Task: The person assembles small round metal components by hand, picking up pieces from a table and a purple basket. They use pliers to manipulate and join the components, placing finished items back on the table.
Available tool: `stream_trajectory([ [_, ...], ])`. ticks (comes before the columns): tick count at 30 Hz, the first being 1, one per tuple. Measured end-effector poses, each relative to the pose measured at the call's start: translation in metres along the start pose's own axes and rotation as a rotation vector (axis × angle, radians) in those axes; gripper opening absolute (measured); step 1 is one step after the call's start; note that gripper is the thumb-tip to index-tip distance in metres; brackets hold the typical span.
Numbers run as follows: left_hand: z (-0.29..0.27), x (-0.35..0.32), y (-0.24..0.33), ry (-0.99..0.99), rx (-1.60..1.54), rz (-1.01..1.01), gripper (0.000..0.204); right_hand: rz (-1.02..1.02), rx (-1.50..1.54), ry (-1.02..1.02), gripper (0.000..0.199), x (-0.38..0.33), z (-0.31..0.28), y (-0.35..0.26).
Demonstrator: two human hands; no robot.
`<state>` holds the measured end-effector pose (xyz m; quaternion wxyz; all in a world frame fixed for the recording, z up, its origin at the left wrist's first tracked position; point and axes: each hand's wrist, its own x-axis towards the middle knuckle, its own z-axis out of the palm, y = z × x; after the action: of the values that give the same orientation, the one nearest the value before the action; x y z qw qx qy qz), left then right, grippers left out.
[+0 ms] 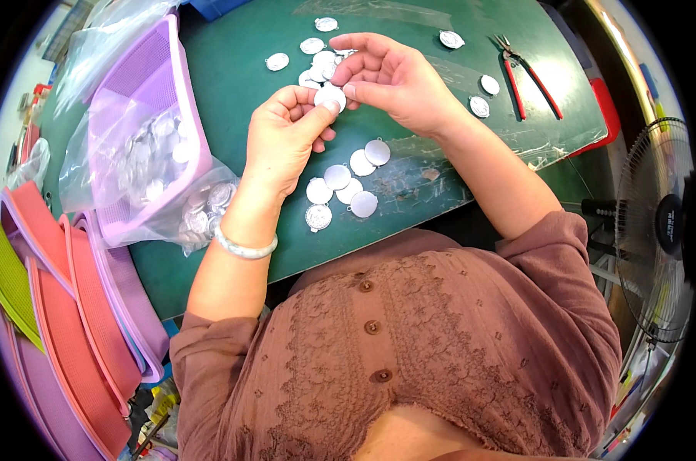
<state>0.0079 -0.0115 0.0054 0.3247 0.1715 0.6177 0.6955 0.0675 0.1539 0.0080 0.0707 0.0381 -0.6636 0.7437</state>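
Note:
Between the thumb and fingers of my left hand (290, 134) is a round silver medallion (330, 98), its flat face up. My right hand (394, 81) reaches in from the right, thumb and forefinger pinched at the medallion's edge; whether they hold a small part there is too small to tell. Just beyond my fingertips lies a loose pile of similar medallions (315, 74), partly covered by my hands. Nearer to me, a group of several medallions (337, 177) rests on the green table (432, 207), most showing plain faces and one a patterned face.
Red-handled pliers (526, 81) lie slightly spread at the right, near a few single medallions (479, 107). At the left stands a purple basket (186, 100) with bagged medallions (152, 154). Stacked coloured baskets (79, 323) sit at lower left. A fan (655, 230) stands beyond the right table edge.

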Motion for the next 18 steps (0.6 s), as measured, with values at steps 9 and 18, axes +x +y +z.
stream_trajectory([
  [9, 0.0009, -0.0007, -0.0007, 0.011, 0.036, -0.028, 0.015, 0.014, 0.049, 0.002, 0.040, -0.0038, -0.0004, 0.0073],
  [18, -0.0016, 0.0025, -0.0059, 0.001, -0.065, -0.026, 0.013, 0.048, 0.085, 0.038, 0.039, -0.0062, 0.0001, 0.0060],
])
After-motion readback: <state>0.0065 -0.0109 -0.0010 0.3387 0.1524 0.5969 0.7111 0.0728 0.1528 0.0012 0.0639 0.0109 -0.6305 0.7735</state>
